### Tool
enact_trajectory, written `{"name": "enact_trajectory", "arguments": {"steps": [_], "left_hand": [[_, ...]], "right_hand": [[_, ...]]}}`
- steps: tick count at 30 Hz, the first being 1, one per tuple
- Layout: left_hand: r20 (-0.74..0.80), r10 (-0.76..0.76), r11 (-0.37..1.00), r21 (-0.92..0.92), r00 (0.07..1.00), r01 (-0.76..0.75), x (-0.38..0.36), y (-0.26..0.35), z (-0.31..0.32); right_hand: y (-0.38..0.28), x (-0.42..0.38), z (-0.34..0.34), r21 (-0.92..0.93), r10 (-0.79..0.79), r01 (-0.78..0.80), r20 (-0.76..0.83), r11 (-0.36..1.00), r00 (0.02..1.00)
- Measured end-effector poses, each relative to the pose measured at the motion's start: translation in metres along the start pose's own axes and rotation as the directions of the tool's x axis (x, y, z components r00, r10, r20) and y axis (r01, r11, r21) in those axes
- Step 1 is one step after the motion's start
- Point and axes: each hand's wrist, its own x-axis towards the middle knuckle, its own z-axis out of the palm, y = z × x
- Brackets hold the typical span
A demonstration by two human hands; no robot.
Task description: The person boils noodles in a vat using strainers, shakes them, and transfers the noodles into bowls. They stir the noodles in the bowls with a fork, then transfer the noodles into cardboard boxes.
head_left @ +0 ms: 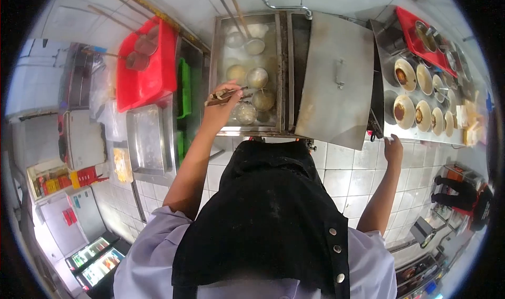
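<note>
My left hand (227, 108) clamps wooden handles (219, 95) above the tank (282, 70); a level wrist should steady the strainers (246, 113) inside it. Right of the tank, my right hand (392, 149) nears the counter (421, 136), grip unclear.

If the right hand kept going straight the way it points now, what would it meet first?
Probably the front edge of the metal counter, just ahead of the right hand. If the hand is high enough to clear it, the nearest bowl of dark sauce likely comes next; height is unclear.
</note>
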Motion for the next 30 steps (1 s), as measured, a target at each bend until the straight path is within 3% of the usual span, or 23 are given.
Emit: {"name": "enact_trajectory", "arguments": {"steps": [2,3,4,5,6,7,9,10,11,13,15,16,17,18,19,20,22,23,26,28,29,30], "left_hand": [[-0.062,0.051,0.999,0.008,0.997,-0.051,-0.003,-0.001,-0.004],[0.006,-0.053,0.998,-0.017,0.999,0.053,-0.005,0.0,-0.008],[0.083,-0.155,0.987,-0.035,0.984,0.158,-0.006,0.0,-0.014],[0.149,-0.117,0.993,-0.006,0.982,0.119,-0.006,-0.018,-0.017],[0.154,-0.111,0.993,-0.009,0.982,0.114,-0.006,-0.014,-0.019],[0.152,-0.136,0.989,-0.035,0.979,0.143,-0.008,-0.007,-0.016],[0.166,-0.2,0.973,-0.08,0.966,0.215,-0.011,-0.009,-0.013],[0.169,-0.193,0.973,-0.09,0.966,0.21,-0.012,-0.015,-0.014],[0.163,-0.156,0.987,-0.003,0.974,0.158,-0.013,-0.021,-0.016],[0.149,-0.116,0.992,0.073,0.982,0.106,-0.019,-0.028,-0.022],[0.109,-0.242,0.952,-0.166,0.964,0.257,-0.027,-0.032,-0.029],[0.102,-0.243,0.95,-0.177,0.965,0.258,-0.027,-0.032,-0.034],[0.249,-0.495,0.695,-0.461,0.832,0.552,-0.026,-0.029,-0.039],[0.464,-0.623,0.277,-0.621,0.629,0.733,-0.024,-0.018,-0.044],[0.625,-0.656,0.013,-0.551,0.423,0.835,-0.014,-0.008,-0.045],[0.627,-0.655,0.001,-0.557,0.422,0.83,-0.006,-0.013,-0.043],[0.807,-0.487,-0.098,-0.43,0.334,0.897,0.004,-0.031,-0.035],[0.811,-0.482,-0.101,-0.428,0.332,0.898,0.008,-0.038,-0.029],[0.823,-0.408,-0.002,-0.433,0.394,0.901,0.018,-0.047,-0.014],[0.762,-0.401,0.073,-0.527,0.509,0.847,0.014,-0.045,-0.008],[0.785,-0.421,-0.004,-0.503,0.455,0.864,0.014,-0.046,-0.008],[0.797,-0.402,0.007,-0.489,0.45,0.872,0.012,-0.051,-0.007]], "right_hand": [[-0.045,-0.016,-0.044,-0.023,0.031,-0.032,-0.052,0.999,0.998],[-0.078,-0.024,-0.062,-0.043,0.075,-0.08,-0.103,0.996,0.992],[-0.1,-0.023,-0.063,0.131,0.057,-0.045,-0.09,0.99,0.994],[-0.14,-0.027,-0.07,0.547,0.047,-0.092,0.095,0.832,0.994],[-0.16,-0.028,-0.052,0.728,-0.146,-0.016,0.159,0.686,0.976],[-0.219,-0.042,-0.07,0.783,-0.162,-0.231,0.388,0.577,0.907],[-0.304,-0.053,-0.064,0.787,-0.426,-0.511,0.617,0.345,0.662],[-0.343,-0.053,-0.059,0.658,-0.457,-0.675,0.739,0.333,0.495],[-0.367,-0.047,-0.031,0.591,-0.527,-0.75,0.757,0.297,0.387],[-0.417,-0.03,0.003,0.537,-0.446,-0.801,0.805,0.265,0.392],[-0.443,-0.003,0.023,0.556,-0.362,-0.771,0.819,0.311,0.445],[-0.453,0.009,0.03,0.568,-0.278,-0.747,0.823,0.346,0.496],[-0.457,0.023,0.034,0.566,-0.276,-0.742,0.824,0.359,0.496],[-0.457,0.037,0.035,0.543,-0.325,-0.741,0.837,0.394,0.44],[-0.457,0.044,0.039,0.517,-0.37,-0.74,0.849,0.431,0.378],[-0.464,0.043,0.034,0.509,-0.364,-0.738,0.854,0.442,0.371],[-0.476,0.041,0.011,0.453,-0.305,-0.636,0.891,0.625,0.335],[-0.479,0.04,0.007,0.449,-0.337,-0.634,0.893,0.63,0.298],[-0.48,0.036,0.002,0.5,-0.439,-0.578,0.861,0.644,0.257],[-0.489,0.026,0.0,0.472,-0.351,-0.592,0.881,0.653,0.316],[-0.495,0.017,-0.006,0.458,-0.348,-0.479,0.887,0.749,0.304],[-0.498,0.01,-0.012,0.433,-0.34,-0.357,0.893,0.828,0.296]]}}
